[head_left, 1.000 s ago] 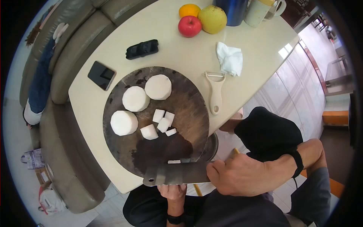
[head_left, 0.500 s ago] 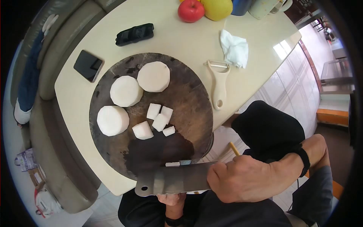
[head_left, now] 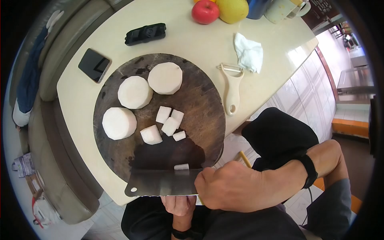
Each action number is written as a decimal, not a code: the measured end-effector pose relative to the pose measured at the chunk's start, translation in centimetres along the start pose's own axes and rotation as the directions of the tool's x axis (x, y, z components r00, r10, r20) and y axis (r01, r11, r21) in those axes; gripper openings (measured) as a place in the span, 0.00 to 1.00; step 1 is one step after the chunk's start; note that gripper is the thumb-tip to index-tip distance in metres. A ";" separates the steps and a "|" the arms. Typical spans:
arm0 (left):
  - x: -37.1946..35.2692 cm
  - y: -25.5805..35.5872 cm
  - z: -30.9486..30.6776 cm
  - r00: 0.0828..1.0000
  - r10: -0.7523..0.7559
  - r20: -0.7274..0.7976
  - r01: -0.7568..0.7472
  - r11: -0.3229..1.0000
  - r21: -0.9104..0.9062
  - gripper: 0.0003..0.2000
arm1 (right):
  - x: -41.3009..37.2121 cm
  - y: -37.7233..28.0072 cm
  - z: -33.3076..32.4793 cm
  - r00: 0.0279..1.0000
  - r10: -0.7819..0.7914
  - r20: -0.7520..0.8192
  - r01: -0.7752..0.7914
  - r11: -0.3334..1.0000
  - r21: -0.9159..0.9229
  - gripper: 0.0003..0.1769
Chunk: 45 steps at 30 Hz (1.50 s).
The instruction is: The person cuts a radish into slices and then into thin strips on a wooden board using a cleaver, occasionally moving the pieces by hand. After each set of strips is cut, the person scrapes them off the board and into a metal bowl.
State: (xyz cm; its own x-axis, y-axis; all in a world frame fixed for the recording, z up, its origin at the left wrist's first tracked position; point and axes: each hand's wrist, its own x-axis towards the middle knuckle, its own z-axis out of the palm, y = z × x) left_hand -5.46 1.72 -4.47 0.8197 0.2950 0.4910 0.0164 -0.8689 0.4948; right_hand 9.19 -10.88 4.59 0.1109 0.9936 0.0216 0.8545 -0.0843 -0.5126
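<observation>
My right hand [head_left: 230, 187] grips the handle of a steel cleaver [head_left: 162, 183] whose blade lies across the near edge of a round dark wooden cutting board [head_left: 204, 112]. My left hand [head_left: 179, 205] sits below the blade and the table edge, mostly hidden; what it holds is unclear. One small white piece [head_left: 181, 167] rests right by the blade. On the board lie three thick white peeled rounds [head_left: 135, 92] and several small white chunks [head_left: 170, 125].
The cream table [head_left: 200, 44] also carries a peeler [head_left: 231, 86], a crumpled white tissue [head_left: 249, 52], a phone [head_left: 94, 65], a black object [head_left: 145, 33], and a red apple [head_left: 205, 11] with other fruit and cups at the far edge. A sofa stands at left.
The cleaver and my right hand have slid left along the board's near edge. The view has shifted slightly; the pieces on the board stay put.
</observation>
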 end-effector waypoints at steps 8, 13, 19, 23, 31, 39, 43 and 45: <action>-0.9 -0.6 0.5 0.998 0.017 -0.060 -0.018 1.000 -0.012 0.07 | -1.2 0.0 -0.7 0.994 0.103 0.037 -0.103 0.995 0.014 0.12; -1.5 -0.5 0.2 1.000 0.009 -0.016 -0.007 0.997 0.079 0.09 | -2.4 -1.1 -1.6 0.992 0.125 -0.019 -0.124 0.991 0.045 0.12; -2.3 -0.8 0.3 0.999 -0.002 -0.034 0.004 0.998 0.064 0.10 | -3.0 -1.0 -1.2 0.995 0.097 0.011 -0.097 0.995 -0.009 0.13; -2.7 -1.0 0.2 1.000 -0.012 -0.004 0.012 0.998 0.061 0.10 | -2.7 -1.2 -1.7 0.993 0.114 0.037 -0.112 0.993 -0.041 0.09; -3.0 -1.2 0.2 1.000 -0.021 -0.017 0.021 1.000 0.020 0.09 | -1.1 -1.0 -0.6 0.999 0.047 0.000 -0.047 0.997 -0.059 0.13; -0.8 -0.6 0.3 1.000 -0.002 -0.031 0.002 1.000 -0.019 0.08 | -0.1 -0.4 -0.3 0.997 0.070 0.024 -0.070 0.997 -0.022 0.13; -1.2 -0.6 0.2 1.000 -0.022 -0.014 0.021 0.999 -0.043 0.09 | -1.0 0.3 -0.3 0.997 0.075 0.029 -0.076 0.996 0.040 0.13; -0.8 -0.4 0.3 0.999 -0.010 -0.030 0.010 1.000 0.005 0.09 | -1.5 -0.3 -1.1 0.996 0.091 0.025 -0.092 0.995 0.033 0.13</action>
State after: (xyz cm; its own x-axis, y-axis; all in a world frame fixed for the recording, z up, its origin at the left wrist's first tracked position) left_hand -5.95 1.72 -5.23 0.8018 0.3158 0.5074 0.0279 -0.8679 0.4960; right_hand 9.34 -12.45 5.60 0.1753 0.9834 -0.0465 0.8236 -0.1723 -0.5404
